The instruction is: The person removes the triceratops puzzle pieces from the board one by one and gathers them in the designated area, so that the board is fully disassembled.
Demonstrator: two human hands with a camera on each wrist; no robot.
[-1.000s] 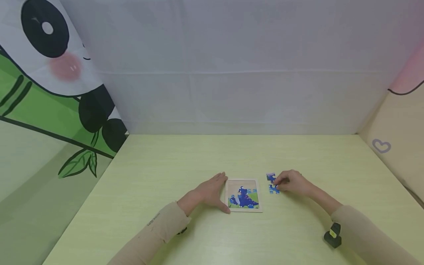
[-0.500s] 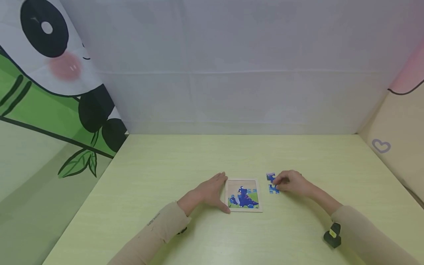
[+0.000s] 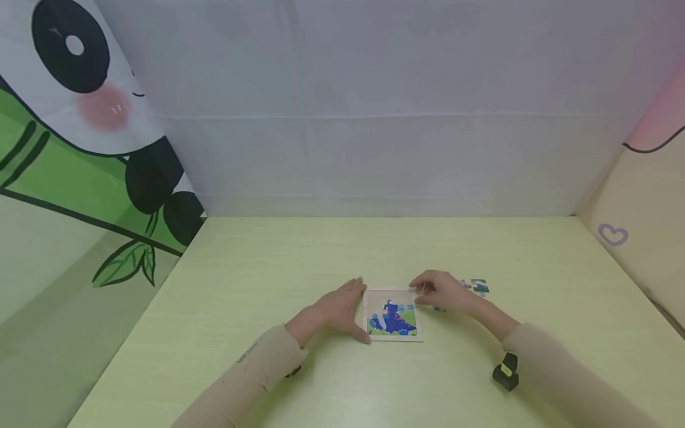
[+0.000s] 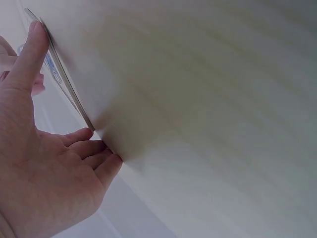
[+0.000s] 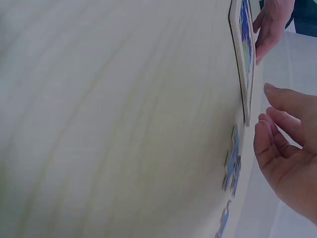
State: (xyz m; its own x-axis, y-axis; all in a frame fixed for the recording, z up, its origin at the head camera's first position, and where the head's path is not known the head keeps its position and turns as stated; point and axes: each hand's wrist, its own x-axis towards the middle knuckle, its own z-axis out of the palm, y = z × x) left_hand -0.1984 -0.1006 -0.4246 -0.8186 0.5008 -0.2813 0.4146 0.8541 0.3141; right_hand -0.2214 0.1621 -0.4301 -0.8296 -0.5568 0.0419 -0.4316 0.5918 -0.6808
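A square puzzle board (image 3: pixel 396 340) with a pale frame lies on the table, showing a blue dinosaur picture (image 3: pixel 397 321) in its lower part and bare wood above. My left hand (image 3: pixel 338 309) rests along its left side, fingers at the far corner and thumb at the near one; the left wrist view shows these fingertips against the edge. At the upper right corner, my right hand (image 3: pixel 446 291) has thumb and fingertips brought close together. In the head view, a thin pale edge of a puzzle piece (image 3: pixel 424 288) shows between them, most of it hidden by the fingers.
Loose puzzle pieces (image 3: pixel 480 285) lie right of the board, partly behind my right hand; a blue one (image 3: pixel 439 308) shows below it. Several pieces (image 5: pixel 231 161) appear near the board in the right wrist view. A white backdrop (image 3: pixel 342 148) stands behind the table (image 3: pixel 267 255).
My right hand has moved left from above the loose pieces to the board's upper right corner, uncovering pieces farther right. The left hand and the board have stayed in place.
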